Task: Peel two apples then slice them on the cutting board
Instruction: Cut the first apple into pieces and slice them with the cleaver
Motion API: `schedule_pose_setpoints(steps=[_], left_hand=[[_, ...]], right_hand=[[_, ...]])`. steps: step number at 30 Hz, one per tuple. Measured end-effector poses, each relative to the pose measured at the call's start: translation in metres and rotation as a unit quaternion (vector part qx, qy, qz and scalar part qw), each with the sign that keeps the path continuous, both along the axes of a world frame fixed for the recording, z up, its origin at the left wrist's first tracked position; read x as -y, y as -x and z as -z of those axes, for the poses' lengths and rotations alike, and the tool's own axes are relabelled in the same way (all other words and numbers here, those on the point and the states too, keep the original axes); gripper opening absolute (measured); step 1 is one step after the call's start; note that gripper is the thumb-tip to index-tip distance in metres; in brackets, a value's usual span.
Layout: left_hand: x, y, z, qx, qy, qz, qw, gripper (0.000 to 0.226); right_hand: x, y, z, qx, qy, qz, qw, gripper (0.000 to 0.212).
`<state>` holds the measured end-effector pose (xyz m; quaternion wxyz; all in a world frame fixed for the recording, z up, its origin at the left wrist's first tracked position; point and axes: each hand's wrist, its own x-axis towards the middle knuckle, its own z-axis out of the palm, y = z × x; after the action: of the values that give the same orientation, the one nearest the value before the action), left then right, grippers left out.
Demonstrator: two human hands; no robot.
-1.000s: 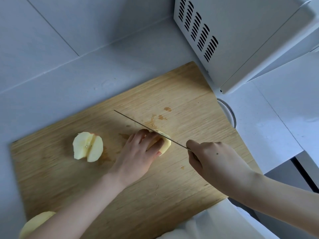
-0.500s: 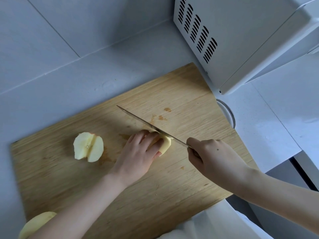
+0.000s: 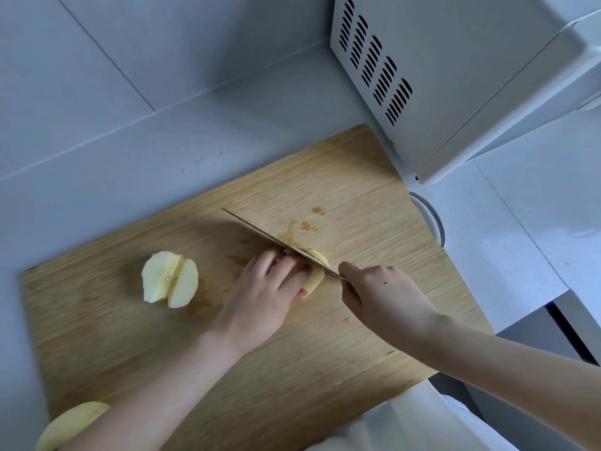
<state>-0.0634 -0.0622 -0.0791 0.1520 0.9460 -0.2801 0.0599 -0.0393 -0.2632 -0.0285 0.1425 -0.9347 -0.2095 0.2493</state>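
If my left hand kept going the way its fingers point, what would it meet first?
Likely the knife: the left hand grips the apple piece, the blade crossing just past its fingertips; depth unclear.

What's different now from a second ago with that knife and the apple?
The knife, gripped by the right hand, has come down into the apple piece that the left hand holds. Both grips stayed, and the cut apple half on the cutting board has not moved.
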Motion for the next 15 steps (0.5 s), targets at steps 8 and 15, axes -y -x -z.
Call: schedule_pose_setpoints(steps=[8,15], left_hand=[[-0.001,0.002,0.003,-0.004,0.001,-0.002,1.000,0.032],[-0.002,0.001,0.009,0.013,0.014,0.007,1.000,0.029]], right_hand=[[0.014,-0.005,-0.014,-0.010,-0.047,0.037,0.998,0.020],[0.019,0.008,-0.034,0.005,-0.015,0.000,1.000,0.023]])
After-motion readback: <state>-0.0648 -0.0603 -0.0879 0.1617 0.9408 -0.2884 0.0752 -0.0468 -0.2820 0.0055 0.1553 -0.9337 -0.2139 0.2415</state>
